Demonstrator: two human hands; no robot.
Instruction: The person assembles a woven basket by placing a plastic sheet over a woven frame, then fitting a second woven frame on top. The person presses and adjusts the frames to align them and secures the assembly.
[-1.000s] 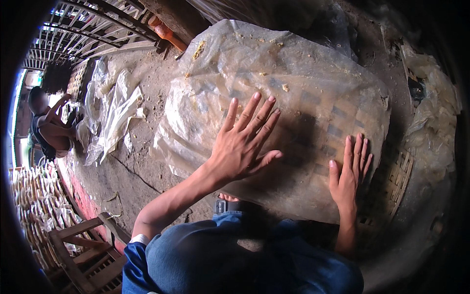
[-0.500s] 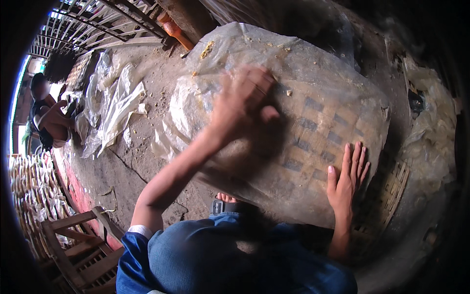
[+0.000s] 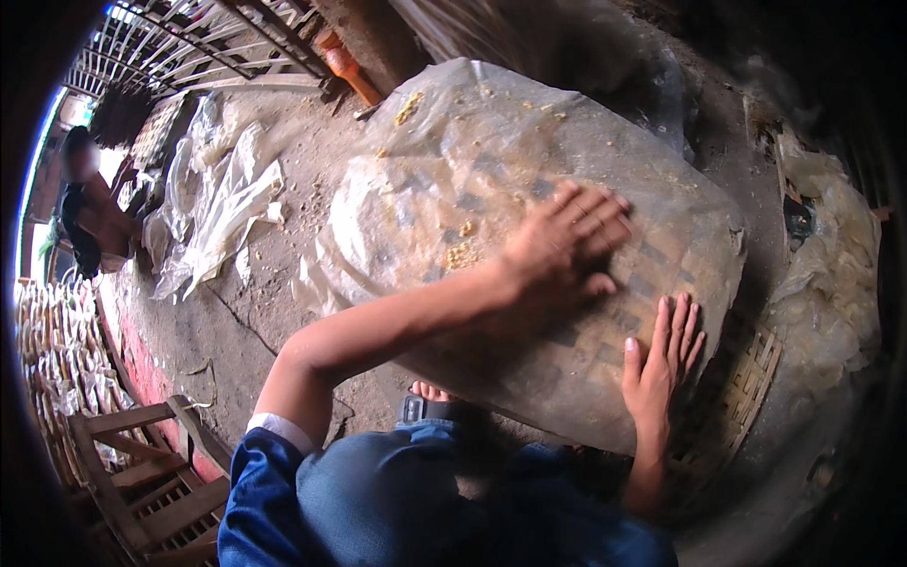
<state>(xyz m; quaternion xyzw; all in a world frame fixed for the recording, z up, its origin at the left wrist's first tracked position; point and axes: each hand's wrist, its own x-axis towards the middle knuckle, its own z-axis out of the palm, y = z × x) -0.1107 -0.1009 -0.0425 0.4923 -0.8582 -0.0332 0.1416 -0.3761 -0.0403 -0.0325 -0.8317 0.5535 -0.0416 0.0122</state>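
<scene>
A translucent plastic sheet point(image 3: 444, 142) covers a woven surface with a checkered pattern that shows through it. My left hand point(image 3: 567, 236), slightly blurred, reaches across the middle of the sheet with fingers stretched out and nothing held. Palm down near the sheet's right edge, my right hand point(image 3: 654, 369) lies flat with its fingers extended. Yellow crumbs point(image 3: 463, 255) sit just left of my left hand, and a bigger clump point(image 3: 408, 110) lies near the far left corner. Whether my left palm touches the sheet is hidden.
Crumpled plastic point(image 3: 227, 189) lies on the floor at left, with a person point(image 3: 94, 208) crouching beyond it. A wooden frame point(image 3: 156, 472) stands lower left. An orange tool-like object point(image 3: 347, 66) is at the far side. More plastic point(image 3: 827, 255) lies at right.
My left hand has swept right and nearer across the sheet, exposing yellow crumbs where it was. My right hand stays flat by the edge. The crouching person has shifted posture.
</scene>
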